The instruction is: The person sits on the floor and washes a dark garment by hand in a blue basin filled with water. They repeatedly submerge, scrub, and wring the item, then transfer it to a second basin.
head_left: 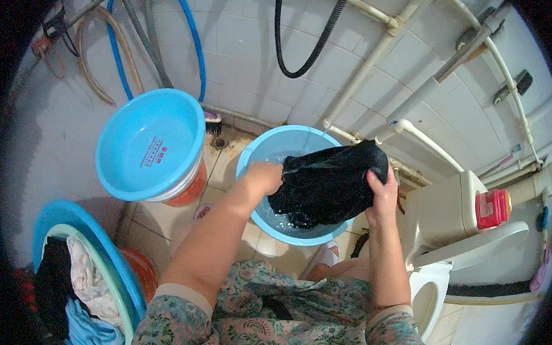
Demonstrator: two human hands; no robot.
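A wet black garment (334, 185) stretches between my two hands over a light blue basin (251, 150) with water in it. My left hand (265, 177) is closed on the garment's left end, inside the basin's rim. At the other end, my right hand (382, 196) grips the cloth beyond the basin's right edge, thumb on the near side. The garment's lower part hangs down into the basin. What kind of garment it is cannot be made out.
A blue basin (115, 176) sits on a bucket (188, 189) at the left. Below it, a green basin (99, 254) inside a larger blue one (49, 211) holds clothes. At the right stands a toilet (435, 282) with a red container (493, 209) on its tank. Pipes (369, 57) run along the tiled wall.
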